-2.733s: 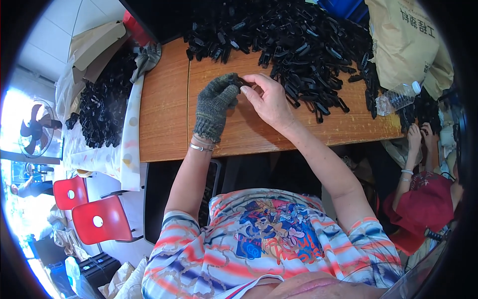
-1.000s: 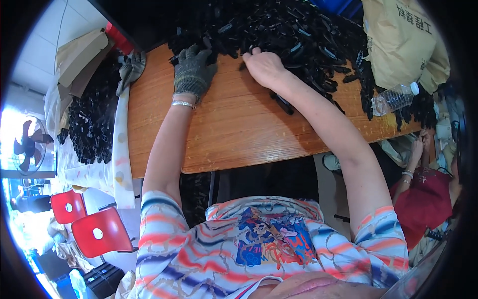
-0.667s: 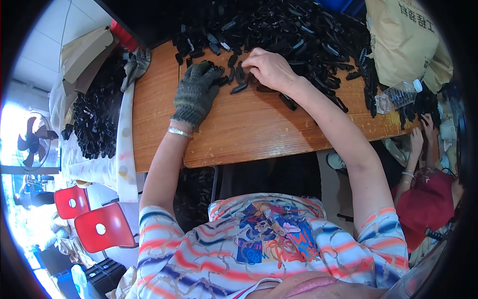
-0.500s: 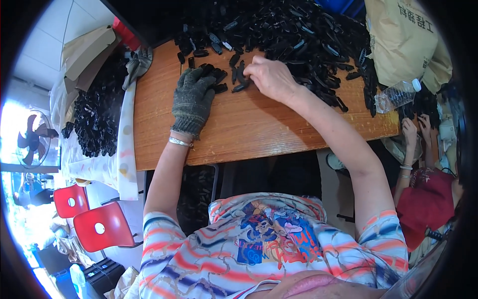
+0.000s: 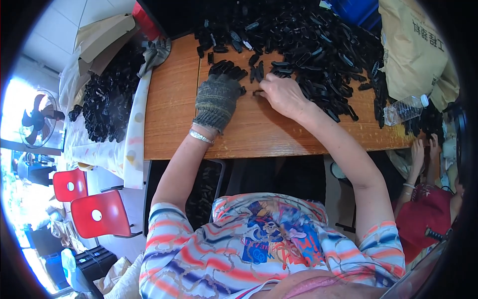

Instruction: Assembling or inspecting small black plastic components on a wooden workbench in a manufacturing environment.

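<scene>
My left hand (image 5: 217, 102), in a dark grey knitted glove, rests low on the wooden table (image 5: 174, 119). Its fingers bend out of sight against a small cluster of black plastic parts (image 5: 228, 68), so their grip is hidden. To the right, my bare right hand (image 5: 286, 97) is closed, its fingertips pinching a small black plastic part (image 5: 257, 93) just above or on the wood. Two or so loose slim parts (image 5: 256, 74) lie between the cluster and my right hand. Beyond them spreads a large heap of similar black parts (image 5: 303, 42).
Right of the heap stand a brown paper sack (image 5: 413, 55) and a clear plastic bottle (image 5: 406, 110) lying on its side. Another pile of black parts (image 5: 107, 104) and a grey glove (image 5: 155, 54) sit at left. A co-worker's hands (image 5: 424, 149) show at far right.
The view has shifted, moving the table rightward in the picture. My right hand has come nearer the table's front and now pinches a small part. My left hand has shifted closer to the cluster.
</scene>
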The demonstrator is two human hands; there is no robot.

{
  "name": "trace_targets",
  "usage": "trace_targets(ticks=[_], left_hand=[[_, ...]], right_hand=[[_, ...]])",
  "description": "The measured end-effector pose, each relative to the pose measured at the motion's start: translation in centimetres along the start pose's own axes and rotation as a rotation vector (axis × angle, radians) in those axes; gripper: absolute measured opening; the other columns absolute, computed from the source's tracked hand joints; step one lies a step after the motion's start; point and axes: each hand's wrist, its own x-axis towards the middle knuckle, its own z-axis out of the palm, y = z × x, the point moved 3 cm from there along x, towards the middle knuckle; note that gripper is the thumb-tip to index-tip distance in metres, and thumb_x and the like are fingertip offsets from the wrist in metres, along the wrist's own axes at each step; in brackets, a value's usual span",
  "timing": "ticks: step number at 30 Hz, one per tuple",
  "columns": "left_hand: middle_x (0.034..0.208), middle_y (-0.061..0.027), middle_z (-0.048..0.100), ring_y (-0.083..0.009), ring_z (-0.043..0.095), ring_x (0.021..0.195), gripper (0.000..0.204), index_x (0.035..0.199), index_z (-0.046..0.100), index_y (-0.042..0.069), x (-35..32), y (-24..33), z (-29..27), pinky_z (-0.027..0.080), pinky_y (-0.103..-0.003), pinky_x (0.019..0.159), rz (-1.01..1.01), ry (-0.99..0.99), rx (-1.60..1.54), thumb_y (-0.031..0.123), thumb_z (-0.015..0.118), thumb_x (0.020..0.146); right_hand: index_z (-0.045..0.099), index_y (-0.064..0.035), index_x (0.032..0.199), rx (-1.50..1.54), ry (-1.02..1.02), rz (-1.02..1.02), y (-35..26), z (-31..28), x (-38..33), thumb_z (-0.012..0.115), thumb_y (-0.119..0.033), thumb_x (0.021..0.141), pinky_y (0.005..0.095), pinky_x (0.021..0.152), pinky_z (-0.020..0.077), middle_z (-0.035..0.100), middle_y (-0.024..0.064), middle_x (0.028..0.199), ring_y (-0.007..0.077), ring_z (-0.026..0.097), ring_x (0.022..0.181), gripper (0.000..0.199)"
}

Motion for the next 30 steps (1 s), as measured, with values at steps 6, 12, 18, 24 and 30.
trace_targets(ticks=[6, 12, 18, 24, 30], left_hand=[[0.11, -0.0086, 0.068, -0.029, 0.064, 0.103, 0.021, 0.104, 0.075, 0.014, -0.7, 0.4, -0.1, 0.053, -0.042, 0.085, -0.019, 0.071, -0.057, 0.024, 0.065, 0.089], [0.107, -0.0112, 0.068, -0.0328, 0.063, 0.1, 0.027, 0.107, 0.073, 0.011, -1.1, 0.7, 0.7, 0.049, -0.046, 0.088, -0.001, 0.039, -0.156, 0.03, 0.066, 0.089], [0.093, -0.0096, 0.071, -0.0226, 0.067, 0.078, 0.024, 0.11, 0.071, 0.006, -1.8, -0.1, 1.4, 0.052, -0.035, 0.068, -0.051, 0.346, -0.707, 0.018, 0.07, 0.089], [0.089, -0.0024, 0.071, -0.0055, 0.061, 0.069, 0.026, 0.116, 0.069, 0.004, -3.0, 0.9, 0.8, 0.049, -0.02, 0.057, -0.32, 0.062, -1.47, 0.015, 0.07, 0.092], [0.089, -0.0026, 0.071, -0.006, 0.062, 0.069, 0.027, 0.118, 0.068, 0.005, -3.3, 1.4, 0.1, 0.049, -0.02, 0.056, -0.269, 0.126, -1.39, 0.013, 0.069, 0.092]], right_hand=[[0.069, -0.0006, 0.092, 0.002, -0.083, -0.01, -0.1, 1.9, -0.9, 0.065, -0.017, 0.091, 0.0432, 0.069, 0.0539, 0.059, 0.0153, 0.096, 0.0336, 0.066, 0.076, 0.017], [0.067, -0.0024, 0.101, 0.0, -0.076, 0.003, -0.2, 1.8, -2.3, 0.068, -0.016, 0.089, 0.043, 0.072, 0.0536, 0.058, 0.0136, 0.095, 0.0333, 0.066, 0.079, 0.018], [0.061, 0.0022, 0.096, 0.275, 0.057, 0.095, -0.9, -0.1, -2.5, 0.067, -0.012, 0.089, 0.041, 0.069, 0.0529, 0.06, 0.015, 0.097, 0.0307, 0.066, 0.079, 0.018], [0.06, 0.0016, 0.105, 0.677, 0.295, 0.213, -2.2, -0.3, -2.8, 0.067, -0.011, 0.091, 0.0345, 0.068, 0.0514, 0.064, 0.0117, 0.093, 0.0219, 0.065, 0.076, 0.02], [0.06, 0.0021, 0.103, 0.711, 0.371, 0.154, -3.1, -0.4, -3.0, 0.07, -0.008, 0.089, 0.0317, 0.065, 0.0511, 0.065, 0.0112, 0.093, 0.0198, 0.065, 0.072, 0.02]])
